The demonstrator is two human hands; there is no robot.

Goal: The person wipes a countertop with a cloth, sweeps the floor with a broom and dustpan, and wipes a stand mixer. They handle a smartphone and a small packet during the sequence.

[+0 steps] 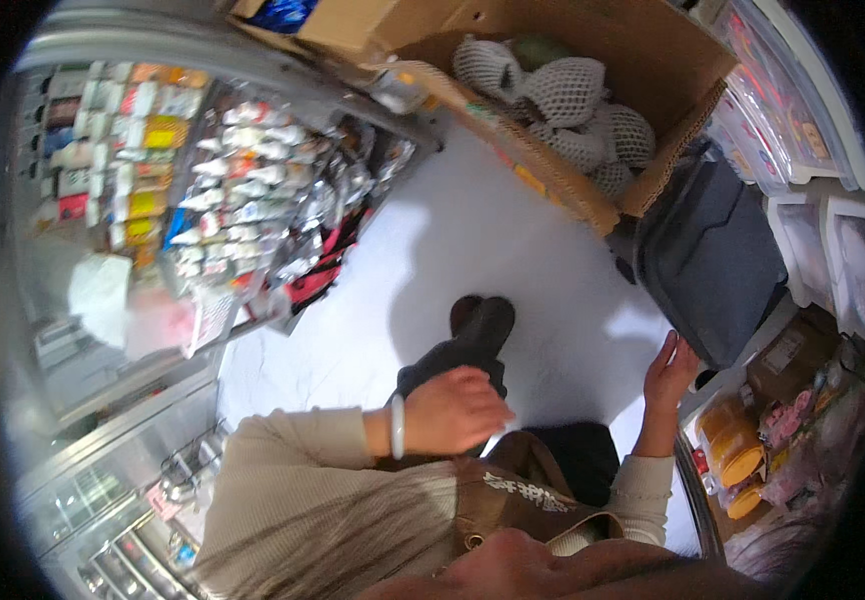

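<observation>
My left hand (451,411), with a white bangle at its wrist, is held before my body above my legs; its fingers curl loosely and I see nothing in it. Off to the right, my right hand (670,373) is raised at the lower edge of a dark grey plastic lid or bin (714,255); its fingers are extended, and whether they touch the edge cannot be told. A brown apron (507,491) with white writing covers my front. Ahead stands an open cardboard box (665,75) holding several round items in white foam netting (564,90).
A glass-fronted display cabinet (417,135) at the left holds rows of bottles and packets. Clear plastic drawers (807,150) stand at the upper right. Orange-lidded jars (740,465) and bagged goods lie at the lower right. White floor (327,337) shows between them.
</observation>
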